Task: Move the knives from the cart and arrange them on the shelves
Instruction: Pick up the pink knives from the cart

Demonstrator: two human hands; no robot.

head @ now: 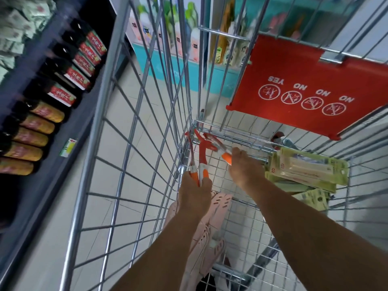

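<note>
I see orange-and-white knives (201,164) in a silver wire cart (134,156), a red flap (304,80) printed with white circled symbols, pale green packets (310,171), pink slotted pieces (218,206), and dark bottles (69,66) with red labels.

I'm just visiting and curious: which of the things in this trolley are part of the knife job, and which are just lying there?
Part of the job:
- orange-handled knives gripped in the left hand
- another orange-handled knife at the right hand
- wire cart

Just lying about:
- pink plastic items
- green packets
- red seat flap
- dark bottles on the shelf
</note>
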